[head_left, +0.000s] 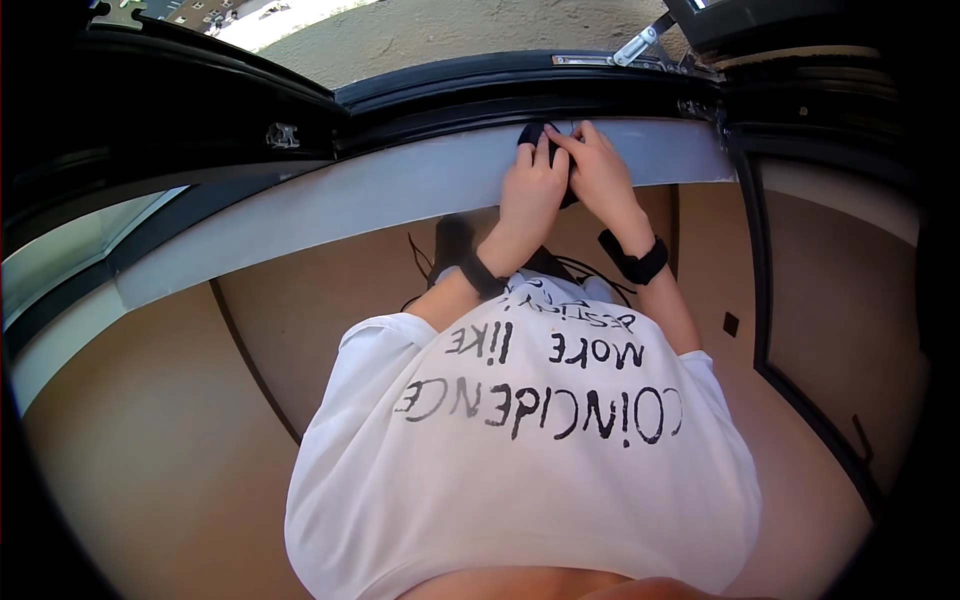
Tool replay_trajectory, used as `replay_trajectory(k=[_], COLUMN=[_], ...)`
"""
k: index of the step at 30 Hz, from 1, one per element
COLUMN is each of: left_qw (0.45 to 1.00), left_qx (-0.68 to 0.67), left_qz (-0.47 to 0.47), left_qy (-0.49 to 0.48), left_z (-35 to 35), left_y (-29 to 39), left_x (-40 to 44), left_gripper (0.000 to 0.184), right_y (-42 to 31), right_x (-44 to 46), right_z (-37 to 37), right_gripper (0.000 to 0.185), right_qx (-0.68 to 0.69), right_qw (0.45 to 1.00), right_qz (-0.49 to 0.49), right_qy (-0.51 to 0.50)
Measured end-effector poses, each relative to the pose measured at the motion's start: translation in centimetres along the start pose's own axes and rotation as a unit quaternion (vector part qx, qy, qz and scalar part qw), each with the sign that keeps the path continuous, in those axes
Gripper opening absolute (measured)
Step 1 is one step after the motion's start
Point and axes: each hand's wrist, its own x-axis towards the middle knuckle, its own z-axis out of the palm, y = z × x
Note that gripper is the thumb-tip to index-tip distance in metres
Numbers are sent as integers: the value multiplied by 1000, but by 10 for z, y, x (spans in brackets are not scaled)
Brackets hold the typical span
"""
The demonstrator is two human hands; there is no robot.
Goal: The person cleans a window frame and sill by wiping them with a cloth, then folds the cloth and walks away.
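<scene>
Both hands meet over the pale windowsill, working on one small dark cloth-like item [537,132]. My left hand [535,190] lies on it with fingers bent and pressed down. From the right, my right hand [598,170] reaches across, its fingers pinched at the item close to the left fingertips. Part of the dark material shows between the hands and at the sill's front edge; my fingers cover the rest, so its exact kind cannot be made out. A black band circles each wrist.
The windowsill [380,195] runs along a black window frame [480,100]. An open sash [180,110] stands at the left, and a metal hinge arm [640,42] at the upper right. Below the sill are dark cables [590,270] near my feet.
</scene>
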Motion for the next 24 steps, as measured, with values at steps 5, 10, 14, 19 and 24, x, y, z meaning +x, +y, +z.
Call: replay_trajectory(k=[5, 10, 14, 19, 24], left_qw=[995, 997, 999, 995, 994], left_qx=[-25, 2, 7, -10, -20], left_qz=[-62, -55, -12, -64, -99], left_qy=[-70, -44, -37, -69, -42], left_z=[-46, -44, -13, -26, -52], left_y=[-38, -37, -10, -10, -44], left_x=[-25, -24, -4, -12, -26], left_gripper=[51, 47, 43, 48, 46], right_y=[-33, -36, 0, -9, -53], right_x=[16, 11, 0, 17, 39], right_z=[29, 26, 6, 2, 27], right_gripper=[47, 51, 52, 52, 45], right_qx=[2, -9, 10, -4, -127], right_qw=[994, 995, 999, 994, 972], right_qz=[-105, -101, -30, -86, -194], right_qy=[-22, -19, -16, -74, -51])
